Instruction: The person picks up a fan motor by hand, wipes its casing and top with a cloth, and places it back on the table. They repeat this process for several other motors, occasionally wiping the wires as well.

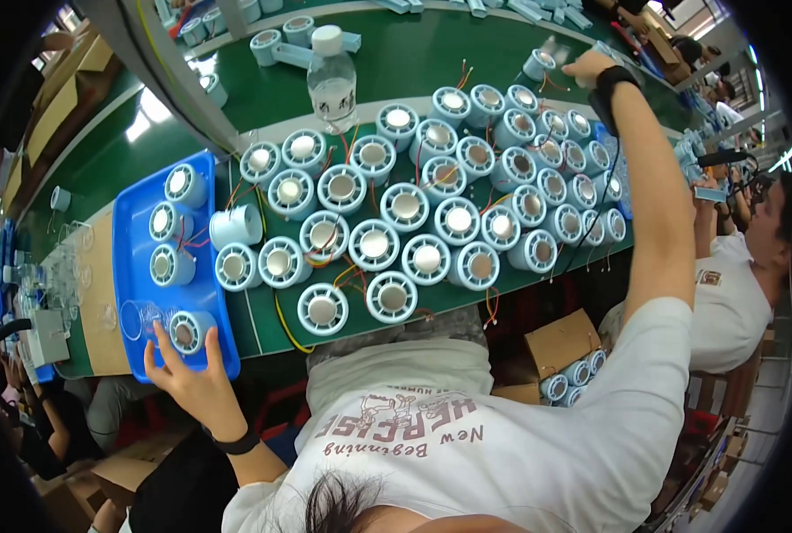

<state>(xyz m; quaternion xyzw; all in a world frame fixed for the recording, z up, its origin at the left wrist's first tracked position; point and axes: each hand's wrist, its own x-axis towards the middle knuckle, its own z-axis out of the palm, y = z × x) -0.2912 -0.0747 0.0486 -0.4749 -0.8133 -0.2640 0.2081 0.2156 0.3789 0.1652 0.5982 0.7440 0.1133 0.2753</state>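
My left hand point(192, 377) is at the near end of a blue tray point(137, 240), thumb and fingers either side of a light-blue cylindrical housing point(190, 332). That housing has a slotted ring and a round metal centre. Beside it, at my fingertips, lies a clear plastic cup point(138, 320). My right arm stretches to the far right, where my right hand point(589, 67), fingers curled, is close to another light-blue housing point(538, 65) with thin wires. What those fingers hold, if anything, is too small to make out.
Many similar housings point(405, 206) with red and yellow wires crowd the green table point(396, 62). Behind them stands a clear bottle point(332, 84) with a white cap. A metal post point(161, 71) rises at the left. Below the table is an open cardboard box point(560, 342); a co-worker point(733, 293) sits at the right.
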